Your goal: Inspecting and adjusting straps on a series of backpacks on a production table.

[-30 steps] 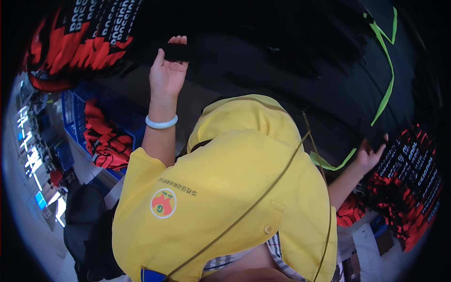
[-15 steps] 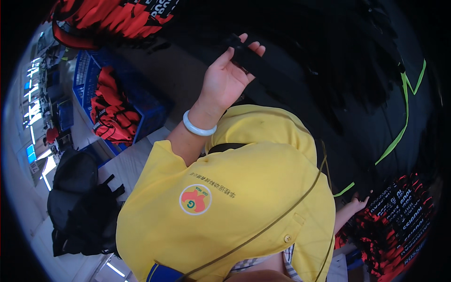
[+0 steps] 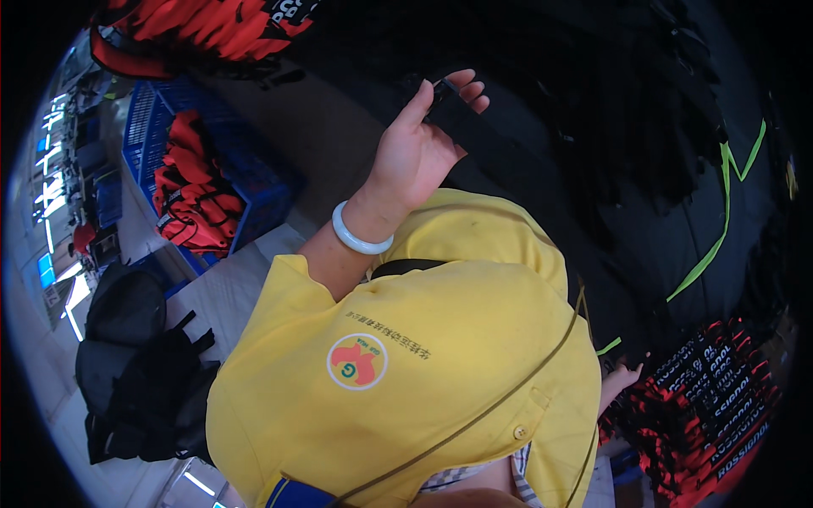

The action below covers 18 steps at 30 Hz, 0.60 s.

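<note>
My left hand [image 3: 419, 152], with a pale bracelet on its wrist, is raised above the dark work surface at the upper middle. Its thumb and curled fingers close around a black strap-like piece [image 3: 442, 95], which blends into the dark behind it. Further right and lower, my right hand [image 3: 625, 376] reaches out small past my side. Its fingers look spread, and I see nothing in them. Right beside it lies a stack of red and black straps [image 3: 711, 415] with white print. A short end of lime-green ribbon [image 3: 608, 346] shows just above that hand.
A blue plastic crate [image 3: 140, 127] holding red fabric pieces [image 3: 199, 195] stands at left. Above it is a pile of red and black straps [image 3: 199, 34]. A black bag [image 3: 140, 364] lies lower left. A long lime-green strip [image 3: 716, 241] crosses black material [image 3: 652, 220] at right.
My left hand has turned and shifted slightly right and down, with the black piece still in it. My right hand has drawn a little to the left. The whole view has shifted slightly.
</note>
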Each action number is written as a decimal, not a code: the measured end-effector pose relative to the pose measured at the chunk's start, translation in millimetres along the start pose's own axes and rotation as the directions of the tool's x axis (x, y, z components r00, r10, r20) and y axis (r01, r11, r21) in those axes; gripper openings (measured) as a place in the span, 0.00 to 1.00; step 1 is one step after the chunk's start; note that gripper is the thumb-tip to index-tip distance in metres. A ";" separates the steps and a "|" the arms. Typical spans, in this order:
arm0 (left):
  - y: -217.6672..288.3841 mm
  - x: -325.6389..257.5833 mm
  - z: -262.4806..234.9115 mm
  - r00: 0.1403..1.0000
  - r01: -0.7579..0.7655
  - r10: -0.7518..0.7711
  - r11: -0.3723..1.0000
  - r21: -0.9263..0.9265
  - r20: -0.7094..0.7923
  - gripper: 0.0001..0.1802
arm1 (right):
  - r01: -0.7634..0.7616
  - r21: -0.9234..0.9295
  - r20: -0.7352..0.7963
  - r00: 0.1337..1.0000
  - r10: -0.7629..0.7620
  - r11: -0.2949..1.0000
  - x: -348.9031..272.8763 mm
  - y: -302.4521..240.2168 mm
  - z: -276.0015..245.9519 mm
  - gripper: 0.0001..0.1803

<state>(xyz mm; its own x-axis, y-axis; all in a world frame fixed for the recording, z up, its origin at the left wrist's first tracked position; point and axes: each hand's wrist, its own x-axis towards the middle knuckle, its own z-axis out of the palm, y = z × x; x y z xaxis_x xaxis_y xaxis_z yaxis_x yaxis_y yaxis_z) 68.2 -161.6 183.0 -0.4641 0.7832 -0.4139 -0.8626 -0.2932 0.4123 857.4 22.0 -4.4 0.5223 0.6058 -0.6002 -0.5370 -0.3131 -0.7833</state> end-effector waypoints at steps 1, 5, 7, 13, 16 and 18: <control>-0.2 0.2 -0.3 1.000 -0.001 0.002 0.999 0.040 -0.023 0.25 | 0.005 0.018 -0.011 1.000 -0.004 1.000 -3.1 0.0 0.4 0.19; 4.2 4.9 -10.5 1.000 0.004 0.001 0.980 0.198 -0.025 0.24 | -0.013 0.086 -0.003 1.000 0.013 0.996 -37.3 -0.3 20.2 0.18; 7.0 14.7 -22.6 0.999 -0.014 0.010 0.992 0.127 0.036 0.24 | 0.040 -0.106 -0.186 0.981 -0.059 0.994 -60.2 1.9 39.2 0.16; 116.3 70.7 -97.8 0.992 -0.075 0.108 0.918 0.389 -0.064 0.27 | 0.140 0.204 0.042 0.987 -0.152 0.969 -96.6 -16.6 66.4 0.14; 169.2 94.1 -139.4 0.998 0.036 -0.050 0.961 0.276 0.044 0.25 | 0.073 0.219 0.415 0.895 -0.161 0.973 -107.1 -34.9 72.7 0.14; 184.5 109.4 -147.7 0.998 0.015 -0.002 0.973 0.229 -0.059 0.23 | 0.082 0.172 0.409 0.901 -0.147 0.982 -111.3 -43.5 77.6 0.14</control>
<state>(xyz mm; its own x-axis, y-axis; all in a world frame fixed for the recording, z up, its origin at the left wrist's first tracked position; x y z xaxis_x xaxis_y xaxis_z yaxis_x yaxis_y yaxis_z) -171.5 -211.1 93.9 -0.4734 0.7502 -0.4616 -0.8005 -0.1476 0.5809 771.3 24.9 109.0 0.2783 0.8908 -0.3593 -0.5984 -0.1318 -0.7903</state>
